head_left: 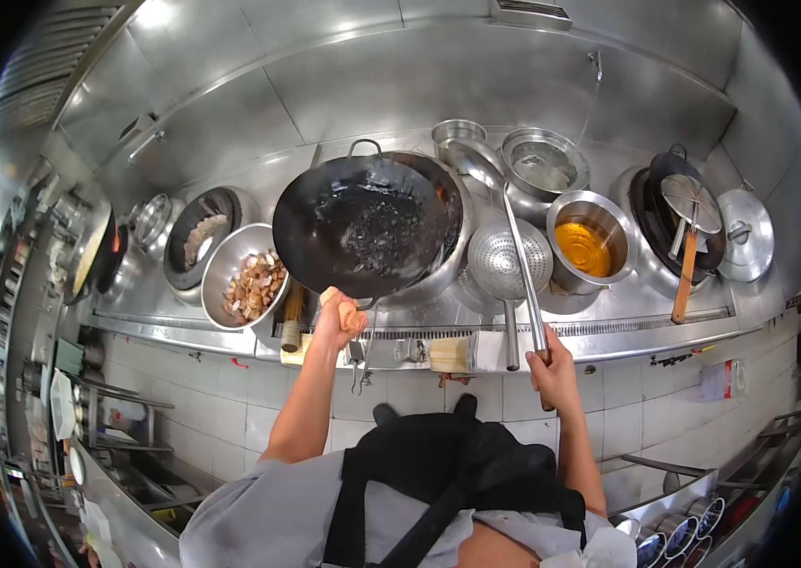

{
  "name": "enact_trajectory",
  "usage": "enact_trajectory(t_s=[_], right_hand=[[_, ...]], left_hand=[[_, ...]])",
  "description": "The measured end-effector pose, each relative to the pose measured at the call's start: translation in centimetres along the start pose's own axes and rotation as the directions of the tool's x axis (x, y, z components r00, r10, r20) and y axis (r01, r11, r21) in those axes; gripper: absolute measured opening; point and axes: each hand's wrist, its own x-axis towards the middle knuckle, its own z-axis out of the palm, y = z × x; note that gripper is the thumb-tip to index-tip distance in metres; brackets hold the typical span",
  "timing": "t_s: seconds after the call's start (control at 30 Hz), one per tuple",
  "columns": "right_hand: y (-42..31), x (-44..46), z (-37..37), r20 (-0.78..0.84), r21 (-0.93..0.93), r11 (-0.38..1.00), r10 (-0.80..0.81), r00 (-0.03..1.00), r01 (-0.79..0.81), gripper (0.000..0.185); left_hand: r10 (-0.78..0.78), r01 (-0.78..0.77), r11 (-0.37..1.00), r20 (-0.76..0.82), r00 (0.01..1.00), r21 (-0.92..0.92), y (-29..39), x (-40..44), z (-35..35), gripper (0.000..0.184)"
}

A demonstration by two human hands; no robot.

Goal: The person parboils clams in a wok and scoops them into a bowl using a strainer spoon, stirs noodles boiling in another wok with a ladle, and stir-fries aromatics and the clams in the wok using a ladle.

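Observation:
My left hand (342,320) is closed round an orange cloth (350,312) at the near rim of a black wok (362,227), which holds a little dark, glistening liquid. The wok sits tilted over the burner ring (452,246). My right hand (554,370) grips the handle of a long steel ladle (517,237), whose bowl is at the back, right of the wok. Under the ladle's shaft lies a perforated strainer (509,259). A steel pot (591,240) of orange oil stands right of it.
A steel bowl (247,276) of brown chunks and a bamboo brush (292,322) are left of the wok. Steel pots (544,163) stand behind. On the right are a dark wok with a wooden-handled skimmer (687,270) and a lid (747,237).

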Motion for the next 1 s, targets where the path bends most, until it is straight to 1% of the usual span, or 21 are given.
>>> enact_trajectory(t_s=[0.03,0.1,0.17,0.23,0.27,0.3,0.37,0.43,0.53,0.6,0.7,0.77,0.8,0.83,0.87,0.9,0.97,1.0], right_hand=[[0.6,0.0,-0.5,0.018,0.004,1.0,0.011,1.0,-0.011,0.059],[2.1,0.1,-0.8,0.029,0.04,0.999,0.007,1.0,-0.008,0.059],[3.2,-0.1,-0.6,0.041,0.011,0.999,0.031,0.999,-0.031,0.061],[3.6,-0.5,-0.2,0.037,0.036,0.999,0.039,0.999,-0.04,0.062],[3.7,-0.8,0.1,0.045,0.034,0.999,0.036,0.998,-0.038,0.062],[3.6,-1.1,0.6,0.054,0.034,0.999,0.036,0.998,-0.038,0.062],[2.4,-1.5,1.4,0.063,0.051,0.998,0.041,0.997,-0.045,0.062],[2.0,-1.5,2.1,0.082,0.055,0.997,0.049,0.995,-0.054,0.062],[2.4,-1.0,3.2,0.072,0.077,0.995,0.053,0.996,-0.059,0.06],[2.2,-0.3,3.8,0.073,-0.041,0.999,0.03,0.997,-0.027,0.058],[2.1,0.3,5.0,0.099,-0.017,1.0,0.025,0.995,-0.023,0.057],[1.4,0.6,5.8,0.113,-0.033,0.999,0.03,0.993,-0.026,0.057],[1.7,1.1,6.2,0.121,-0.059,0.998,0.02,0.992,-0.013,0.058],[2.3,1.6,6.5,0.128,-0.085,0.996,0.012,0.992,-0.001,0.059],[3.3,2.5,6.7,0.168,-0.091,0.996,-0.002,0.986,0.018,0.064],[4.3,3.3,6.9,0.17,-0.099,0.995,0.001,0.985,0.016,0.064],[6.1,4.9,7.9,0.215,-0.176,0.971,-0.124,0.969,0.164,0.062],[6.5,5.4,8.6,0.179,-0.193,0.967,-0.131,0.975,0.166,0.061]], left_hand=[[0.006,-0.006,1.0,-0.003,1.0,0.014,0.0,-0.5,-0.1,0.012],[0.064,-0.065,0.997,0.022,0.998,0.045,0.2,-1.6,-1.1,0.012],[0.03,-0.031,0.999,0.013,0.999,0.029,0.3,-1.7,-2.5,0.013],[0.06,-0.059,0.996,-0.019,0.998,0.067,1.1,-3.0,-2.3,0.014],[0.075,-0.067,0.995,-0.106,0.992,0.079,1.1,-3.6,-2.0,0.014],[0.076,-0.067,0.994,-0.102,0.992,0.089,1.0,-3.6,-2.5,0.014],[0.149,-0.148,0.988,-0.029,0.988,0.035,0.5,-3.1,-3.7,0.014],[0.169,-0.169,0.986,-0.001,0.986,0.01,0.4,-3.0,-4.0,0.014],[0.224,-0.221,0.971,-0.024,0.974,0.087,0.1,-2.8,-4.3,0.015],[0.255,-0.251,0.962,-0.025,0.967,0.104,0.3,-3.0,-4.2,0.016],[0.305,-0.299,0.944,-0.023,0.952,0.137,1.1,-3.7,-3.0,0.017],[0.34,-0.322,0.921,-0.05,0.939,0.218,1.6,-3.8,-2.4,0.017],[0.343,-0.325,0.921,-0.052,0.938,0.212,1.8,-3.6,-2.3,0.017],[0.363,-0.333,0.906,-0.071,0.929,0.262,2.0,-3.4,-2.2,0.016],[0.379,-0.336,0.889,-0.088,0.921,0.31,1.9,-3.3,-2.1,0.015],[0.375,-0.333,0.893,-0.091,0.923,0.303,1.9,-3.1,-1.8,0.015],[0.439,-0.388,0.859,-0.09,0.894,0.335,2.0,-2.7,-1.3,0.016],[0.439,-0.382,0.853,-0.095,0.893,0.355,2.2,-2.9,-1.0,0.017]])
